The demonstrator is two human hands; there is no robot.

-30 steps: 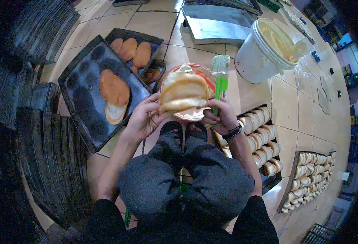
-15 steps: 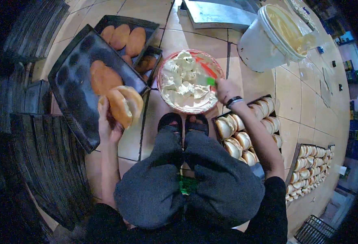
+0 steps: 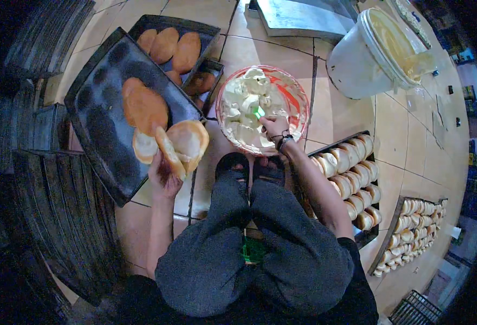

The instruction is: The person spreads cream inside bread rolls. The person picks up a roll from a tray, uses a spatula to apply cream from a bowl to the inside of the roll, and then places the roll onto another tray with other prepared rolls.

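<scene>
While the left hand (image 3: 165, 176) gripped an opened bun (image 3: 189, 145) at nine o'clock, the right hand (image 3: 276, 129) clasped a green-handled spatula (image 3: 259, 112) in the cream bowl (image 3: 305, 103) near twelve. Sandwiched buns (image 3: 352, 179) toward four looked done; plain brown buns (image 3: 163, 46) toward eleven looked unfilled.

A bakery: trays (image 3: 102, 135) of buns (image 3: 147, 108)

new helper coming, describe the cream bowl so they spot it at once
Find the big white bucket, upper right. Left of it on the floor, under the right hand, sits the cream bowl. Unlike the bucket, its inside shows red.
</scene>
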